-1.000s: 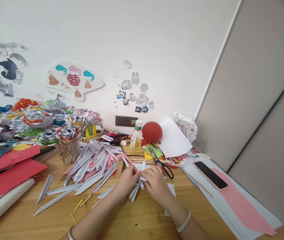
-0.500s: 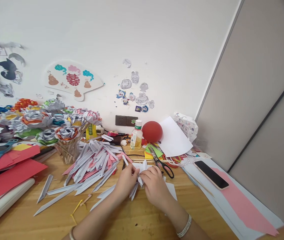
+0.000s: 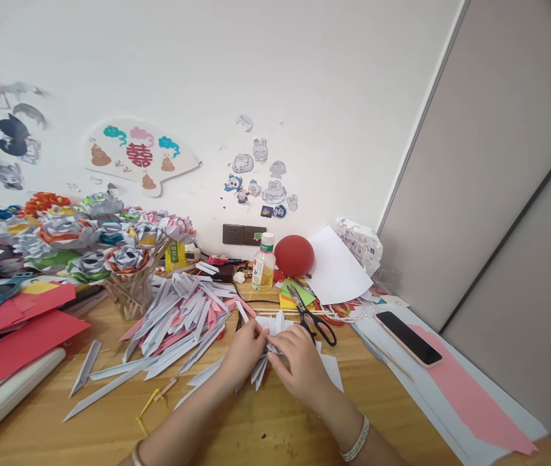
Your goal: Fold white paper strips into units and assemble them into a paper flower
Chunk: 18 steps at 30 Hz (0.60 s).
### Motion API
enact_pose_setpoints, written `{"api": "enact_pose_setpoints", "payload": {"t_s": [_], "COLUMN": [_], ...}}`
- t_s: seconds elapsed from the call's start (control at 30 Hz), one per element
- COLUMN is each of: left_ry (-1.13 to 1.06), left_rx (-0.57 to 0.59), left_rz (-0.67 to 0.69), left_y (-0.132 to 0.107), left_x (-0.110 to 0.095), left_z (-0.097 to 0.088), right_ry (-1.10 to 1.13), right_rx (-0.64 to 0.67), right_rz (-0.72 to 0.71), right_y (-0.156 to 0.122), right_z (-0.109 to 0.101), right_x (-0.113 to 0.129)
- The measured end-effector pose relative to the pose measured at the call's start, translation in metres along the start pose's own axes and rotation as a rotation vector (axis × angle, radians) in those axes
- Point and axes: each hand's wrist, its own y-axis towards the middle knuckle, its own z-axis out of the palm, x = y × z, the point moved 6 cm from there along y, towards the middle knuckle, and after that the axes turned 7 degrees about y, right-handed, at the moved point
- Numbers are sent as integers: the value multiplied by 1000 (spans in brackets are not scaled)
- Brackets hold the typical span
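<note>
Both hands meet over a folded white paper piece with pointed strips fanning out below and behind the fingers. My left hand pinches it from the left with thumb and forefinger. From the right, my right hand has its fingers bent over the top of the folds, its thumb lower down. The fingers cover the middle of the paper. To the left lies a pile of folded white and pink paper strips. Black-handled scissors rest just behind my right hand.
A drink bottle and a red balloon stand at the wall. Paper flowers fill a cup at left, near red paper. A phone lies on pink paper at right.
My right hand's fingers have shifted slightly on the paper, and its thumb now sits lower and apart from the forefinger. My left hand keeps its pinch.
</note>
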Motion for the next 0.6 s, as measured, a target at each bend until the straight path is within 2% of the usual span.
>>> {"api": "enact_pose_setpoints", "payload": {"t_s": [0.37, 0.6], "left_ry": [-39, -72], "left_rx": [-13, 4], "left_rz": [-13, -9], "left_y": [3, 4], "left_x": [8, 8], "left_z": [4, 3], "right_ry": [77, 56], "right_rx": [49, 36], "right_rz": [27, 21], "right_y": [-2, 0], "right_z": [7, 8], "right_x": [-2, -7]}}
